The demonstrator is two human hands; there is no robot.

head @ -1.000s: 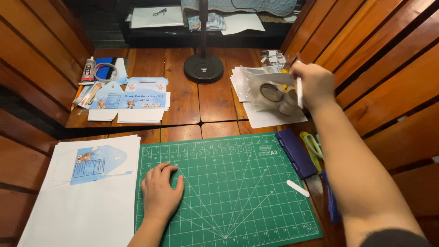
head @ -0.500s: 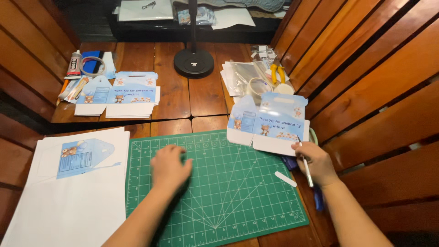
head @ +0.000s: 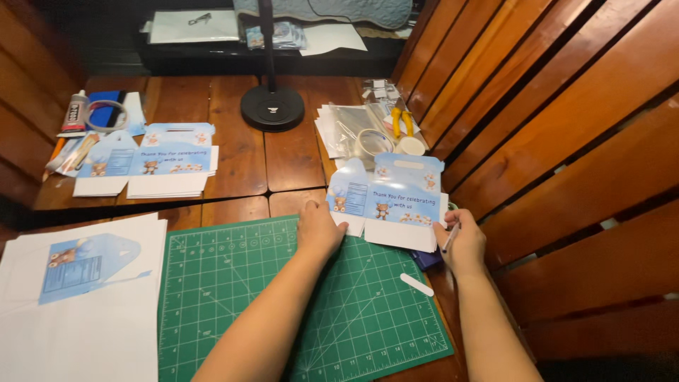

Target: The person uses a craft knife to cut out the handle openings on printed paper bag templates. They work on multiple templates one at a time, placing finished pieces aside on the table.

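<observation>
Flattened blue gift-box cutout (head: 387, 200) sits at the cutting mat's (head: 297, 304) one-o'clock corner, pinched between both hands. Left hand (head: 318, 230) grips its left flap; right hand (head: 460, 244) holds its right edge plus a thin white tool (head: 451, 237) (likely a pen). That tool could crease or mark the card if squeezed.

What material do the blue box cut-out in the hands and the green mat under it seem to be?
Blue box cut-out: probably thin printed card; it lies flat, with white flaps and crisp cut edges. Green mat: looks like matte rubbery plastic, with a printed white grid.
</observation>
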